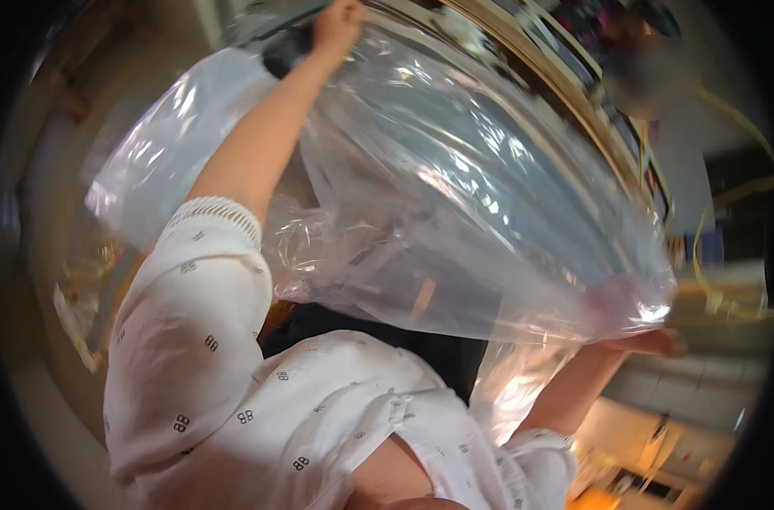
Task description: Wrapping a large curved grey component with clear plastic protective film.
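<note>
A large clear plastic sheet (421, 195), shiny and creased, spreads across the middle of the head view. My left arm reaches far forward over it. At the top, my left hand (338, 32) is closed on the sheet's far edge. My right hand (646, 342) is at the sheet's near right corner, partly behind the film and a little blurred. Its fingers pinch the plastic there, though the film hides some of them. Another stretch of the plastic hangs on the left beyond my left forearm. Bluish grey shows through the sheet.
A long wood-coloured edge (566, 85) runs diagonally just beyond the plastic. Past it at the upper right, a person (638, 76) shows blurred. A yellow hose or cord (700, 255) hangs at the right. Warm-lit items (634, 476) show at the lower right.
</note>
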The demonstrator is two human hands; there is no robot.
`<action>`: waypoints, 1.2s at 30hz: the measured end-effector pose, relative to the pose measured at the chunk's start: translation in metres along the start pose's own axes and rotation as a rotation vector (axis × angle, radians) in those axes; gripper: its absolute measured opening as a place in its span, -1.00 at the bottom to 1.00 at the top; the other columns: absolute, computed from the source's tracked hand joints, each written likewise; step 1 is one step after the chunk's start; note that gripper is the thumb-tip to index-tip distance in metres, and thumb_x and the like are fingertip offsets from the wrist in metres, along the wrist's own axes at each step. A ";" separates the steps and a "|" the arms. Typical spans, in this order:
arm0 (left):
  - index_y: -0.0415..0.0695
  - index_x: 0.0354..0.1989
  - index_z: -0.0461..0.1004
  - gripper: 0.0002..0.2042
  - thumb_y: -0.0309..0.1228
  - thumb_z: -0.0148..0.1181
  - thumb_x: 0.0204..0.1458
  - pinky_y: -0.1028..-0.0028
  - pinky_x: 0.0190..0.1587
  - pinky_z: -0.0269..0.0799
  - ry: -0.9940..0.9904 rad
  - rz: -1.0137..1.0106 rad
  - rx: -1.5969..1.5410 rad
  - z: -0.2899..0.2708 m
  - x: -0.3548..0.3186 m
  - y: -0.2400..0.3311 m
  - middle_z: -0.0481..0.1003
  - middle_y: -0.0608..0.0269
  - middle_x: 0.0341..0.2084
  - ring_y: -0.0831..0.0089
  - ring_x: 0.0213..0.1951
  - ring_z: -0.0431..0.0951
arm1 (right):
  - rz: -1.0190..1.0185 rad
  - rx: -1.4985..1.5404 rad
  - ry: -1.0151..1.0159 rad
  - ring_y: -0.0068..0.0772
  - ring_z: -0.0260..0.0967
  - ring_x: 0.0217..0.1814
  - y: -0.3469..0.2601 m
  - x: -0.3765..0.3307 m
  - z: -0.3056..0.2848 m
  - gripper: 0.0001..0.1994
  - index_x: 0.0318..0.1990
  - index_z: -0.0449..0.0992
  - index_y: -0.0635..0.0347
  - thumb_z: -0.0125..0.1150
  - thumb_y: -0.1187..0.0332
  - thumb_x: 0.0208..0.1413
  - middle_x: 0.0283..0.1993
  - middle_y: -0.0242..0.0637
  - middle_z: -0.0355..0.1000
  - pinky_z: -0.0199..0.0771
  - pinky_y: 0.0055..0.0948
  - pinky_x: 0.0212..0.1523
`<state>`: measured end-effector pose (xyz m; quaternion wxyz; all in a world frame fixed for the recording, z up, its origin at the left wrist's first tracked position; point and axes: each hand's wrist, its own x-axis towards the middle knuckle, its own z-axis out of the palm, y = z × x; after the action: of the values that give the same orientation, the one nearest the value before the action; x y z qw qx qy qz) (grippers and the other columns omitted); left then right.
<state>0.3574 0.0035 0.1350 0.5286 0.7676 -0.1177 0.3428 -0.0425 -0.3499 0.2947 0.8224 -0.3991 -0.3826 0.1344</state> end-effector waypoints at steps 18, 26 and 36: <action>-0.22 -0.27 0.43 -0.72 -0.22 0.05 0.02 0.47 -0.23 0.34 -0.233 0.117 0.267 0.011 0.023 -0.049 0.49 0.18 -0.38 0.38 -0.32 0.48 | 0.624 -1.890 1.903 -0.57 0.18 -0.42 -0.148 -0.305 0.175 -0.85 -0.22 0.39 0.22 -0.03 0.39 0.11 -0.40 -0.39 0.31 0.22 -0.60 -0.36; -0.30 -0.24 0.40 -0.71 -0.28 0.04 0.02 0.45 -0.20 0.34 0.038 -0.086 0.142 0.012 0.033 -0.088 0.48 0.08 -0.34 0.31 -0.27 0.47 | 1.054 -1.496 0.614 -0.09 0.27 0.00 0.047 -0.330 0.096 -0.20 0.11 0.21 0.16 0.41 0.10 -0.36 0.04 -0.06 0.23 0.25 -0.26 0.05; -0.24 -0.22 0.39 -0.72 -0.27 0.04 0.01 0.45 -0.18 0.31 -0.016 -0.066 0.408 -0.008 0.022 -0.048 0.46 0.09 -0.31 0.30 -0.26 0.45 | 0.432 -1.236 1.519 -0.53 0.30 -0.51 -0.022 -0.295 0.075 -0.85 -0.34 0.40 0.19 0.00 0.30 0.10 -0.49 -0.35 0.35 0.35 -0.50 -0.45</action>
<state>0.3965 0.0342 0.1155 0.3722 0.8649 -0.0250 0.3358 -0.2981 -0.4781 0.1870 0.4551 -0.7972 0.3220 -0.2319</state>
